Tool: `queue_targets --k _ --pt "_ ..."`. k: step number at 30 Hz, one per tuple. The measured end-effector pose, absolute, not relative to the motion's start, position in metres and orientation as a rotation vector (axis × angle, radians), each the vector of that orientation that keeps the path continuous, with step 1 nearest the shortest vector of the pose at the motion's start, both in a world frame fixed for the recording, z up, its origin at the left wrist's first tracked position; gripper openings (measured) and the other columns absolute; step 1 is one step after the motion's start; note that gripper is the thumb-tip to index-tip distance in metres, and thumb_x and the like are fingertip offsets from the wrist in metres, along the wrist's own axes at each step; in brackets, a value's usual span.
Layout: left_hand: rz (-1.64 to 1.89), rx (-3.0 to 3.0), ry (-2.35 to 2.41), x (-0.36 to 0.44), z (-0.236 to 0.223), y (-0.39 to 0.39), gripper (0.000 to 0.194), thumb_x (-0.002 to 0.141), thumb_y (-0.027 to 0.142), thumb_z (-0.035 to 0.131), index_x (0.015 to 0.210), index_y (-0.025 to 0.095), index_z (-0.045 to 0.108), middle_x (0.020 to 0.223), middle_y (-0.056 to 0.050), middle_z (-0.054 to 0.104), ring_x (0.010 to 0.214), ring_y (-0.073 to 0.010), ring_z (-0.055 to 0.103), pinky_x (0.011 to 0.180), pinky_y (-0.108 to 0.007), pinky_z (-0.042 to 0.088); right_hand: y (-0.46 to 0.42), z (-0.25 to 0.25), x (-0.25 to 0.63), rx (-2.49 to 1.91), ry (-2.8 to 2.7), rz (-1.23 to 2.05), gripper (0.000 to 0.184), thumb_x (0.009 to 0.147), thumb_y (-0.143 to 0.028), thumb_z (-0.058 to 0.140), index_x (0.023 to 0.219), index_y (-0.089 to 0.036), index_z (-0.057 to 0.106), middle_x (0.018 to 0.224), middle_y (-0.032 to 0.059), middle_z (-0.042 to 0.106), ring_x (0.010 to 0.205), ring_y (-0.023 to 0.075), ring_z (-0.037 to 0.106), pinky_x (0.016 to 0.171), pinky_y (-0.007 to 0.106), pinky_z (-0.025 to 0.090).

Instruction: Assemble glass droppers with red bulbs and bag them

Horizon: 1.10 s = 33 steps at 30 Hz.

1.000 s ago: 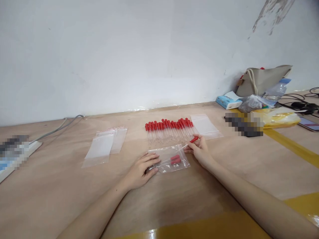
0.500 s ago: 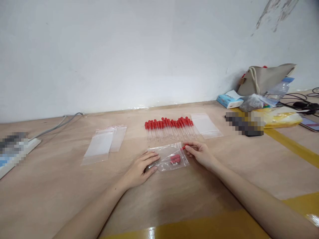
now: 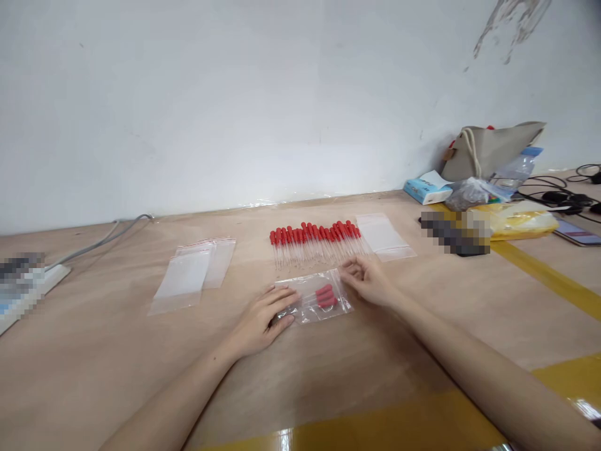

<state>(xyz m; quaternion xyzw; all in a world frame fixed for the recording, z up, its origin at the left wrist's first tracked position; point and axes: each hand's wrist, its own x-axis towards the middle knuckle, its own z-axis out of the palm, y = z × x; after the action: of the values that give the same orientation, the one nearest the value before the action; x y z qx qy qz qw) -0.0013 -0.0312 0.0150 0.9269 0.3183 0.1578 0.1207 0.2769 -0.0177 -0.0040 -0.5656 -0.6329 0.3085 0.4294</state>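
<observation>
A clear zip-lock bag lies flat on the table, its mouth to the right. Inside it are several droppers with red rubber bulbs and thin clear tubes. My left hand rests on the bag's closed left end, fingers stretched out and pressing it down. At the bag's upper right corner is my right hand, fingers loosely curled and apart, with nothing visible in them. Just beyond the bag, a row of red-bulbed droppers lies side by side, bulbs towards the wall.
Flat zip-lock bags lie at the left, and another stack of bags right of the dropper row. Farther right are a tissue pack, a beige bag, a yellow package, a phone and cables. A power strip sits left.
The red-bulbed dropper in my right hand has gone into the bag beside the others, and my right fingers have let go of it. My left hand stays on the bag.
</observation>
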Motion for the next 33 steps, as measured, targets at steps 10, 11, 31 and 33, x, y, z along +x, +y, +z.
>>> queue_targets --k 10,11,31,33 --pt "0.383 2.759 0.934 0.0 0.018 -0.033 0.033 0.089 0.026 0.038 0.119 0.029 0.049 0.127 -0.004 0.045 0.119 -0.0202 0.039 0.102 -0.045 0.027 0.08 0.02 0.285 -2.035 -1.393 0.246 0.024 0.062 -0.036 0.059 0.077 -0.017 0.062 0.082 0.0076 0.062 0.077 0.0192 0.057 0.064 0.027 0.041" --pt "0.387 2.756 0.931 0.0 0.018 -0.033 0.032 0.089 0.026 0.038 0.119 0.028 0.049 0.127 -0.004 0.045 0.119 -0.0201 0.039 0.102 -0.045 0.027 0.085 0.021 0.284 -2.067 -1.364 0.293 0.024 0.061 -0.037 0.06 0.074 -0.017 0.062 0.081 0.0076 0.063 0.076 0.0195 0.057 0.063 0.027 0.041" --pt "0.45 2.741 0.89 0.001 0.017 -0.032 0.033 0.088 0.028 0.04 0.12 0.025 0.046 0.125 -0.005 0.047 0.118 -0.0203 0.039 0.102 -0.043 0.028 0.005 0.026 0.291 -1.235 -1.139 0.68 0.053 0.069 -0.042 0.056 0.11 -0.023 0.028 0.065 -0.008 0.046 0.041 0.0071 0.048 0.037 0.019 0.04" --pt "0.442 2.739 0.894 0.001 0.018 -0.031 0.033 0.088 0.028 0.04 0.12 0.025 0.046 0.125 -0.005 0.047 0.118 -0.0205 0.039 0.102 -0.044 0.028 -0.009 0.016 0.285 -1.205 -1.092 0.751 0.053 0.069 -0.042 0.057 0.108 -0.024 0.026 0.065 -0.0084 0.045 0.041 0.0067 0.049 0.037 0.019 0.042"
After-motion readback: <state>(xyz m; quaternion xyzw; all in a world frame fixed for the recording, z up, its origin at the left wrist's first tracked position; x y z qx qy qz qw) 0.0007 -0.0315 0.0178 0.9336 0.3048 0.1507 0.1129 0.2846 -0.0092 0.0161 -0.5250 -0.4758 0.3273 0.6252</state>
